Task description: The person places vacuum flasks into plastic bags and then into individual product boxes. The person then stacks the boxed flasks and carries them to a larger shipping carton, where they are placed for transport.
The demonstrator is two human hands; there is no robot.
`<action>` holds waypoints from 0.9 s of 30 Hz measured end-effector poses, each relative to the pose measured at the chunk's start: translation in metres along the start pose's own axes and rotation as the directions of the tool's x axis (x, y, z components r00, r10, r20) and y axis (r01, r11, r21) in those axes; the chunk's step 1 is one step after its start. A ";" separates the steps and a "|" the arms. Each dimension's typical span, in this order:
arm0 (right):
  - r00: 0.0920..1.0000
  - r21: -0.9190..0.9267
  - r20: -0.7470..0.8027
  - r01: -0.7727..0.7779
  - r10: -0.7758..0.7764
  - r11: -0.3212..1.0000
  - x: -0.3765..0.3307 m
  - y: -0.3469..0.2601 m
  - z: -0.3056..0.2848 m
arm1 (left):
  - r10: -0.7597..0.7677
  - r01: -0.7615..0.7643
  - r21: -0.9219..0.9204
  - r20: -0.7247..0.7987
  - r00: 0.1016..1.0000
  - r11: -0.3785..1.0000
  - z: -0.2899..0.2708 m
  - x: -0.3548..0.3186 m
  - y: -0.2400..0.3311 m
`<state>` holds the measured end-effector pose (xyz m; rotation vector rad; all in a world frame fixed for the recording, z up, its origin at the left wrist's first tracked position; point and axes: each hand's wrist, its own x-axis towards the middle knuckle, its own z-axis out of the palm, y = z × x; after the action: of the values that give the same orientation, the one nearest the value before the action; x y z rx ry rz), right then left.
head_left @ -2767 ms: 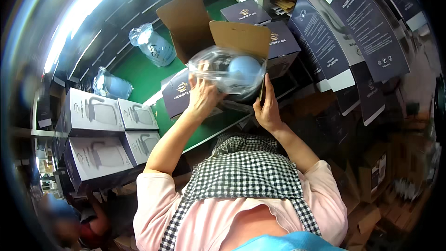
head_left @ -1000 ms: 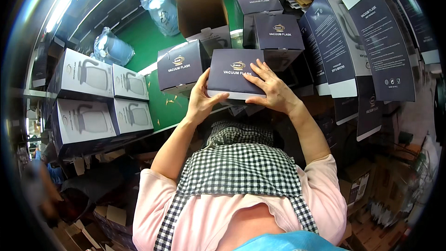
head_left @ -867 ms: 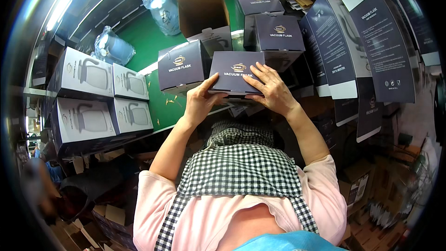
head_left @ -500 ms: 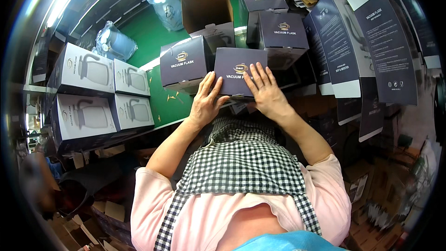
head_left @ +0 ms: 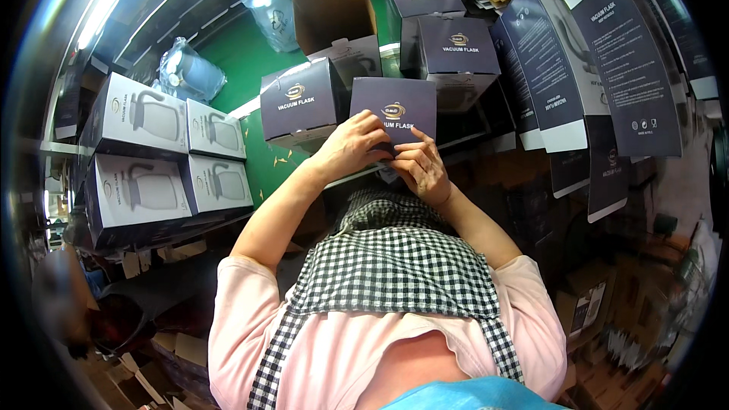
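Note:
In front of me at the bench edge stands a dark grey-purple carton [head_left: 395,95] with a gold emblem on its closed lid. My left hand [head_left: 353,146] rests at the lid's near left part, its fingers curled and pressed together on the near edge. My right hand [head_left: 424,169] is close beside it, fingers bent and gripping the same near edge around the middle. The fingertips of both hands almost meet there. The carton's near face is mostly hidden by the hands. Left of it stands another closed dark carton [head_left: 300,102], which neither hand grips.
An open carton [head_left: 326,0] with its flap raised stands behind. Two plastic-wrapped flasks [head_left: 269,15] are on the green bench [head_left: 228,42]. Stacked white-sided cartons [head_left: 140,118] stand at left. More dark cartons [head_left: 459,49] and flat folded carton blanks [head_left: 554,61] are at right.
Both hands were spread flat on the carton's lid. They have drawn together toward its near edge, and their fingers have curled in.

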<state>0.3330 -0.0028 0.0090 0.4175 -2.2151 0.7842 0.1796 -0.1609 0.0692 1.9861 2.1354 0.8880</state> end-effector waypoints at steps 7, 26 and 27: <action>0.996 -0.013 -0.070 0.053 -0.054 0.998 -0.011 0.000 0.003 | 0.142 -0.163 0.133 0.155 0.978 0.978 -0.004 0.005 0.015; 1.000 -0.224 -0.017 -0.009 0.005 0.974 0.005 -0.009 0.006 | -0.334 0.412 0.200 -0.332 0.882 0.889 0.036 0.000 -0.025; 0.999 -0.222 -0.035 -0.017 0.010 0.975 0.006 -0.010 0.008 | -0.327 0.411 0.215 -0.338 0.882 0.886 0.037 0.000 -0.024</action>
<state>0.3296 -0.0155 0.0135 0.2769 -2.2452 0.5375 0.1743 -0.1476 0.0273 1.5187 2.8271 0.8951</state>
